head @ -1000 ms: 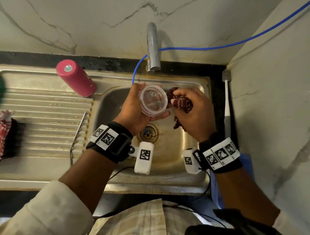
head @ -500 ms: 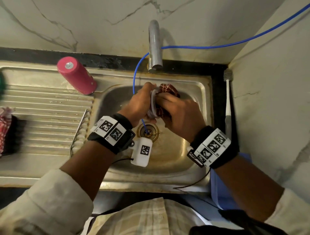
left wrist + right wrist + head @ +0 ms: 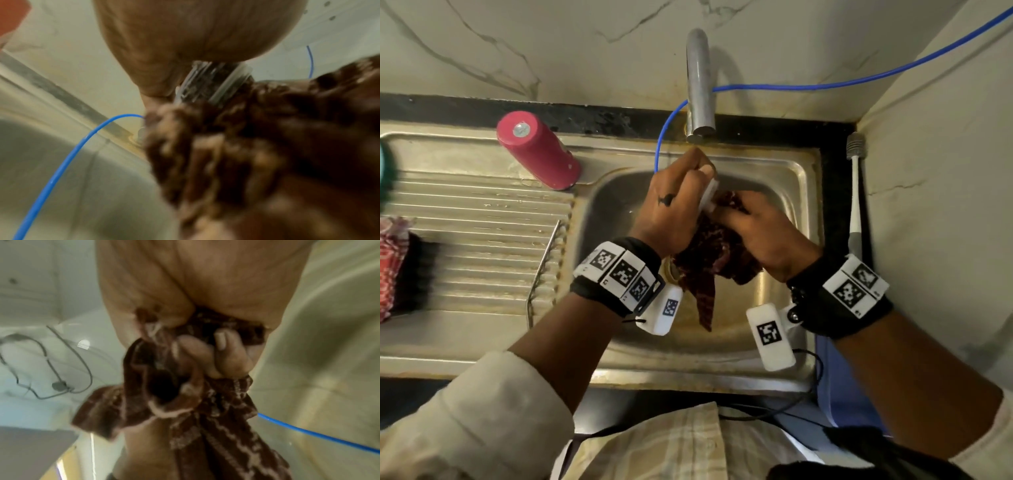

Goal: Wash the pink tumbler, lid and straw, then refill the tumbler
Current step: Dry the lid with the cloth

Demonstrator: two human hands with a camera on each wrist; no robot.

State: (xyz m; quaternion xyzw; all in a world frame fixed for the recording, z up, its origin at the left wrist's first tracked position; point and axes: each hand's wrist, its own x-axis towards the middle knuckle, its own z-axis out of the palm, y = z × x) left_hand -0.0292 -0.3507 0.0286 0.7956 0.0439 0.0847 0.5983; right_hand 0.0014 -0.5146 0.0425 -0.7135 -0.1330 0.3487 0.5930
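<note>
The pink tumbler [image 3: 538, 149] stands upside down on the steel drainboard, left of the basin. Over the basin my left hand [image 3: 678, 202] grips the clear plastic lid [image 3: 709, 193], seen edge-on; in the left wrist view the lid [image 3: 213, 81] shows below the palm. My right hand [image 3: 760, 229] clutches a dark red patterned cloth [image 3: 709, 260] and presses it against the lid. A tail of the cloth [image 3: 207, 426] hangs down toward the drain. No straw shows in any view.
The steel tap [image 3: 700, 85] juts over the basin [image 3: 784, 308], with a thin blue tube [image 3: 859, 80] running from the right wall down into it. A grey-headed brush [image 3: 855, 192] lies along the right rim. A red checked cloth [image 3: 392, 260] sits at the far left.
The lid faced up in my left hand; it is now turned edge-on. My right hand has pushed the cloth against it, and the cloth now hangs lower over the drain.
</note>
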